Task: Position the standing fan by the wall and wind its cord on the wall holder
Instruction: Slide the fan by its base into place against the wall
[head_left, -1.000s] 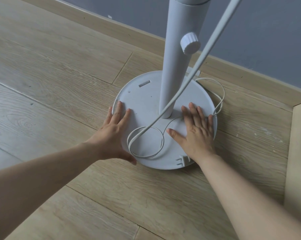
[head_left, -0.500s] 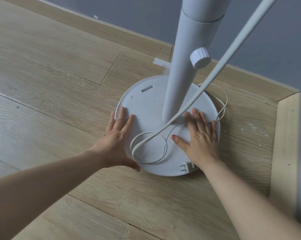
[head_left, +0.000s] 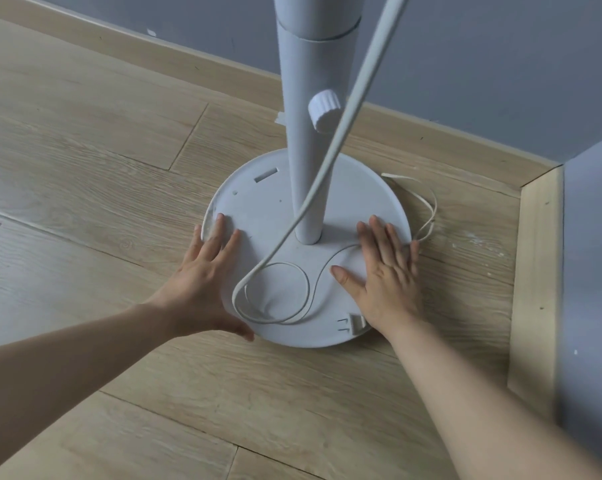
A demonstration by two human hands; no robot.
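Pressing flat open left hand (head_left: 202,289) and right hand (head_left: 386,282) on fan base (head_left: 275,199) near wall (head_left: 466,64); cord (head_left: 275,292) unwound.

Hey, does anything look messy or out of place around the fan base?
Yes: the cord lies in a loose loop on the base, its plug at the near rim, and more slack spills onto the floor at the right.

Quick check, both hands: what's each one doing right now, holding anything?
Left hand: open, flat on the left edge of the fan base, holding nothing.
Right hand: open, flat on the base's right side over the cord, holding nothing.
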